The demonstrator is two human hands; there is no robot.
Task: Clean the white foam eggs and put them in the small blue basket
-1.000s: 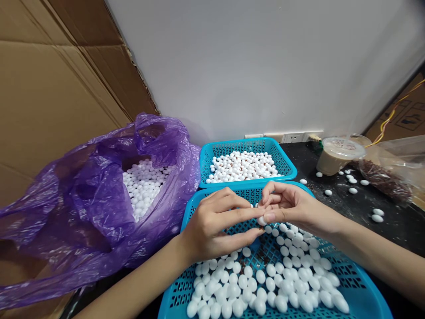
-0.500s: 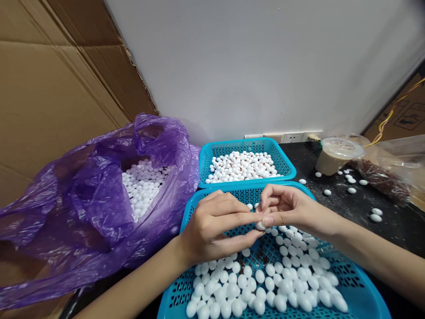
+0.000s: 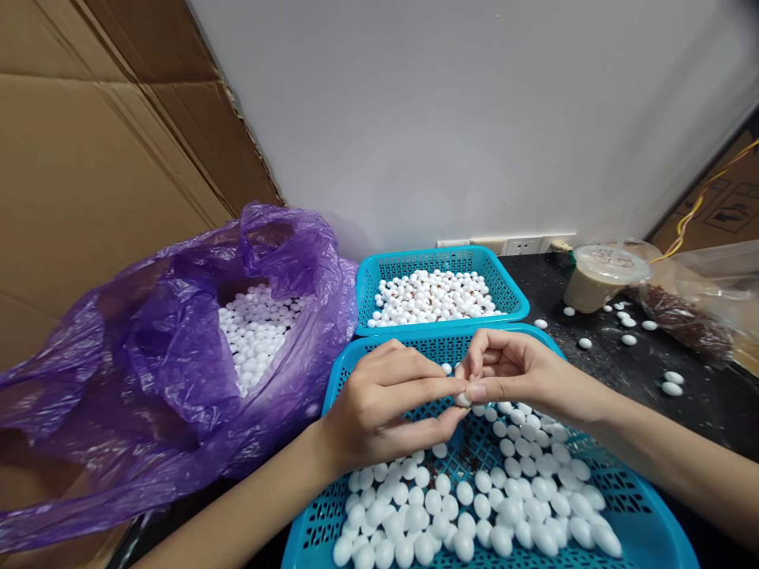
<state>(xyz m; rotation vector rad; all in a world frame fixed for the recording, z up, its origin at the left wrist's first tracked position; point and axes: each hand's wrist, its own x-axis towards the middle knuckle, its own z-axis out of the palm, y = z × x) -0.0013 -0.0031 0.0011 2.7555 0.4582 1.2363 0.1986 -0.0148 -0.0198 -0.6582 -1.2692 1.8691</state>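
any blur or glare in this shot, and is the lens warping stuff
Head view: soft, even light; glare on the purple bag and cup lid; wide-lens bowing stretches the front basket; the left hand and right hand look sharp, without clear motion blur.

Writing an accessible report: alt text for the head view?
The left hand and right hand pinch a white oval bead above a blue plastic basket of similar beads; a second filled basket lies beyond, an open purple plastic bag of white beads to the left.

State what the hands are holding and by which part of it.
The left hand and right hand hold a small white oval bead, pinched at its upper end between their fingertips; the lower end shows.
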